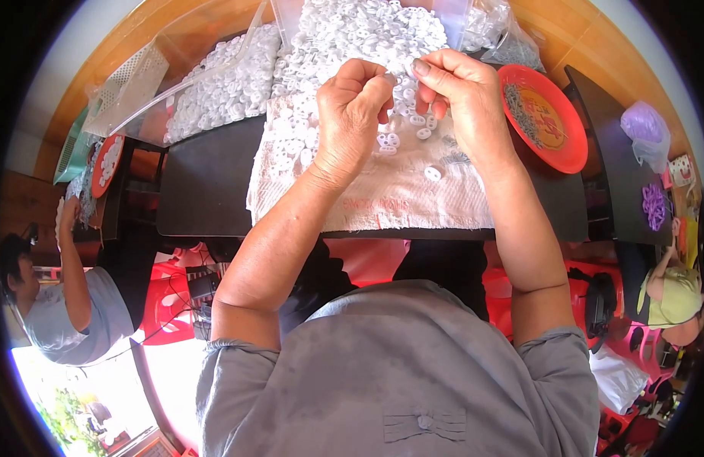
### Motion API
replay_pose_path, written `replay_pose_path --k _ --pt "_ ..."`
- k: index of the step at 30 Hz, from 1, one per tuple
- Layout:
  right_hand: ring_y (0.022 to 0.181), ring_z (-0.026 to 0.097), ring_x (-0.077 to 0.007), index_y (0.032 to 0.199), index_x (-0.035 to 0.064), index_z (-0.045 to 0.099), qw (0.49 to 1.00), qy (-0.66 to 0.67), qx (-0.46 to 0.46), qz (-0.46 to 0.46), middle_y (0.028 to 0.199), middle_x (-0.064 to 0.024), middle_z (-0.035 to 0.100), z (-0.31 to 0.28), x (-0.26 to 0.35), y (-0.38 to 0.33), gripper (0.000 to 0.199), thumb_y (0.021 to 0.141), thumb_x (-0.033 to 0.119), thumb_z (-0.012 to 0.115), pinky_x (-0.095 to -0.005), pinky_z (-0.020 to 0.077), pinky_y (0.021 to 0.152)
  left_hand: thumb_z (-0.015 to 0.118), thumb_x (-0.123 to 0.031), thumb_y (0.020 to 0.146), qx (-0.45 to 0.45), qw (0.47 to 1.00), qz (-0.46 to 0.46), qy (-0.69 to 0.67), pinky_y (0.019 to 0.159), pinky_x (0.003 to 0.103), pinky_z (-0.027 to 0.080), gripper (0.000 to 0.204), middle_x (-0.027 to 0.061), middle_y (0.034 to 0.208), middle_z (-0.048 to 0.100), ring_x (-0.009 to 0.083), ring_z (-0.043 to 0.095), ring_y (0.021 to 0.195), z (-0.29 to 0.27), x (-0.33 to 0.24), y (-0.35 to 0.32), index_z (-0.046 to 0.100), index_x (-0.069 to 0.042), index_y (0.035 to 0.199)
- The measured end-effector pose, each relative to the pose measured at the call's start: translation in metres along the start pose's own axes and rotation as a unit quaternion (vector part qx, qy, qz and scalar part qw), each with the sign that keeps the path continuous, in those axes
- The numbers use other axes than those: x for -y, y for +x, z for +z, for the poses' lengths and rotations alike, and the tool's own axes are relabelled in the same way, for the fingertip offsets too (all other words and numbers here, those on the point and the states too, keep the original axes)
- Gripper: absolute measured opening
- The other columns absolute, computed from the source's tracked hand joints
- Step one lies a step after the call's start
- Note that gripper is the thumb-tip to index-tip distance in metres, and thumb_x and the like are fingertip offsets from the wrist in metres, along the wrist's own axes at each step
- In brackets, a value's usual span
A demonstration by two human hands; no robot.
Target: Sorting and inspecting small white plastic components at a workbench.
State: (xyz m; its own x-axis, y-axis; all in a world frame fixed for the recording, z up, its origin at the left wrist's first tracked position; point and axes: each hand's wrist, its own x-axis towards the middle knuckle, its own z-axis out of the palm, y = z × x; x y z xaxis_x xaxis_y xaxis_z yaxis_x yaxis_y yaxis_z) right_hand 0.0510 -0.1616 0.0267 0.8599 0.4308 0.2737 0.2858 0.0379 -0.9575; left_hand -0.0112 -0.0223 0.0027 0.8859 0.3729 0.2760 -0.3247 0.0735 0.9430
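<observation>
Many white pieces (360,34) are heaped beyond the cloth (413,204), and some are scattered on it, so much seems left to be done; finished ones cannot be told apart. The left hand (348,114) and right hand (468,95) are each pinched together; whether anything is held cannot be told.

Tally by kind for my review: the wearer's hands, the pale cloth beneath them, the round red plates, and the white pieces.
Wearer's hands: 2
Pale cloth: 1
Red plates: 2
White pieces: too many to count
Total counted: 5
</observation>
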Motion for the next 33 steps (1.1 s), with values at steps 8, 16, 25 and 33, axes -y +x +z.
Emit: replay_pose_path --k 8,16,25,33 --pt "0.058 0.054 -0.0068 0.086 0.0017 0.067 1.0 0.003 0.008 0.001 0.065 0.0006 0.057 0.0 -0.003 -0.001 0.016 0.09 0.017 0.064 -0.0195 0.0361 0.051 0.057 -0.012 0.09 0.002 1.0 0.009 0.013 0.045 0.021 0.038 0.014 0.0013 0.067 0.058 0.0059 0.048 0.053 0.001 0.005 -0.002 0.062 0.001 0.091" --pt "0.056 0.052 -0.0058 0.084 0.0023 0.067 0.999 0.01 0.035 0.013 0.064 0.0011 0.055 -0.003 -0.002 0.001 0.017 0.087 0.019 0.067 -0.0191 0.0361 0.049 0.058 -0.014 0.091 0.017 1.0 0.021 0.017 0.045 0.02 0.038 0.015 0.0009 0.067 0.058 0.0057 0.048 0.052 0.001 0.006 -0.001 0.062 0.001 0.092" --pt "0.056 0.051 -0.0052 0.084 0.0029 0.066 0.998 -0.039 0.043 -0.006 0.063 0.0026 0.053 -0.005 -0.007 0.003 0.018 0.089 0.02 0.064 -0.0193 0.0354 0.049 0.06 -0.012 0.092 0.041 0.998 0.003 0.05 0.049 0.023 0.041 0.015 0.0022 0.065 0.056 0.0073 0.048 0.054 0.001 0.003 0.0 0.06 0.003 0.088" --pt "0.055 0.05 -0.0046 0.082 0.0037 0.065 0.997 -0.031 0.065 0.002 0.06 0.004 0.049 -0.001 -0.014 0.005 0.018 0.09 0.019 0.063 -0.0192 0.0351 0.048 0.059 -0.012 0.091 0.049 0.996 -0.068 0.02 0.047 0.023 0.038 0.016 0.0013 0.064 0.055 0.0072 0.047 0.052 -0.002 0.004 0.002 0.061 0.003 0.087"
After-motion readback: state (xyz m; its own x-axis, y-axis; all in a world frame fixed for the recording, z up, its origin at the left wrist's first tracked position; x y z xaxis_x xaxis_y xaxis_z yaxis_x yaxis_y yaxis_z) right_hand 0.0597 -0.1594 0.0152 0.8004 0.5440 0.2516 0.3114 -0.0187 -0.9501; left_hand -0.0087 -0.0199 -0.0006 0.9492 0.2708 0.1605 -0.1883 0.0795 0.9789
